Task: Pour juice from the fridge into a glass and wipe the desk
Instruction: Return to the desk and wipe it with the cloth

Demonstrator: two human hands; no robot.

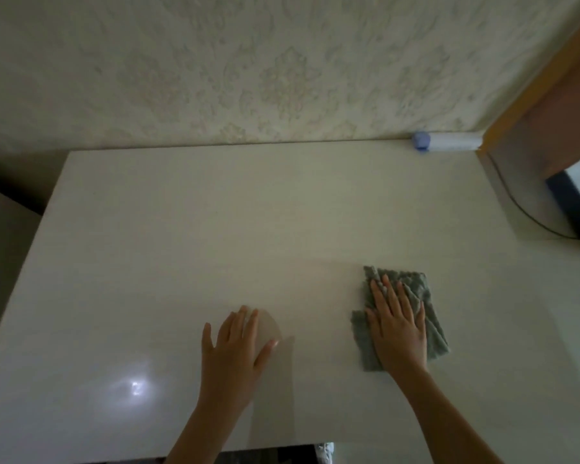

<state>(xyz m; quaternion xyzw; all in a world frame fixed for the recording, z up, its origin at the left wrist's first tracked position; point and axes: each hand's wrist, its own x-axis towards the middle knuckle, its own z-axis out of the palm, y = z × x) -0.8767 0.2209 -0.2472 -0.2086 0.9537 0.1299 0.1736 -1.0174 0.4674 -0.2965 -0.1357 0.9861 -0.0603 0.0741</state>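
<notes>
My right hand (399, 326) lies flat, palm down, fingers spread, pressing a crumpled grey cloth (429, 316) onto the white desk (215, 229) at the right front. My left hand (235, 346) is at the front centre, fingers curled around a faint see-through shape (272, 324) that looks like a clear glass, thumb on its right side. Its outline is hard to make out in the dim light. No juice or fridge is in view.
A white roll with a blue end (449, 142) lies at the back right corner against the patterned wall. A dark cable (516, 209) and a black-edged object (570, 202) sit at the right. A light glare (134, 386) shows front left.
</notes>
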